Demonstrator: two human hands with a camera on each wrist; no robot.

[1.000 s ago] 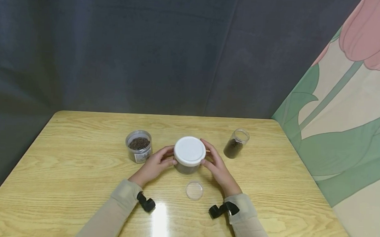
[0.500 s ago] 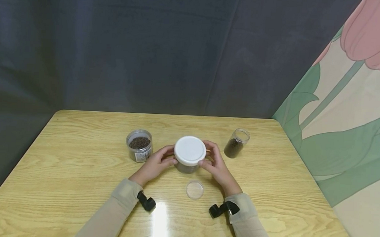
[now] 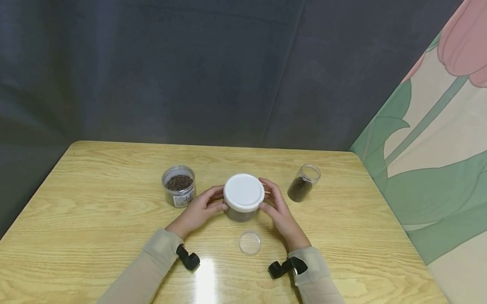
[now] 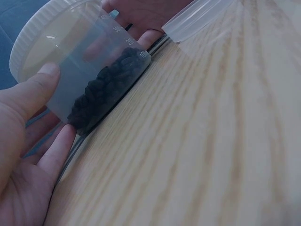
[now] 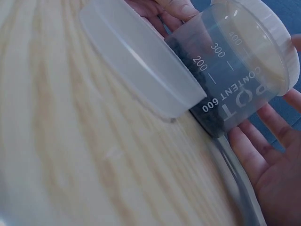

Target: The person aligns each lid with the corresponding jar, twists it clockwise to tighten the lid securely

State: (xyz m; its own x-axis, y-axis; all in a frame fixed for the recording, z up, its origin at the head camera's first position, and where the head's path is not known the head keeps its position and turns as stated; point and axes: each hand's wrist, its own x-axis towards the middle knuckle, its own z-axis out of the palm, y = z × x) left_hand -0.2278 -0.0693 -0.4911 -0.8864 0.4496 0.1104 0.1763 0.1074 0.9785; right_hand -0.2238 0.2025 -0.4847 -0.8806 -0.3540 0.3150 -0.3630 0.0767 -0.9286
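Observation:
A translucent plastic jar [image 3: 240,216] stands upright on the table, capped with a white ribbed screw lid [image 3: 244,190]. Dark pebble-like pieces [image 4: 110,87] fill its lower part, and measuring marks are printed on its wall. My left hand [image 3: 196,213] grips the jar from the left, thumb on the near side and fingers round behind. From the right, my right hand [image 3: 281,215] has its thumb and forefinger at the lid's rim; its other fingers reach behind the jar. A small clear round lid [image 3: 249,243] lies on the table in front.
To the left stands an open clear tub [image 3: 178,187] of brown granules with a label. At the right is an open glass jar [image 3: 301,185] partly full of dark grains. Behind the wooden table [image 3: 100,245] hangs a dark curtain [image 3: 182,67].
The right thumb and fingers have shifted along the lid's rim, drawing in and then spreading out again. My left hand and the jar have stayed in place.

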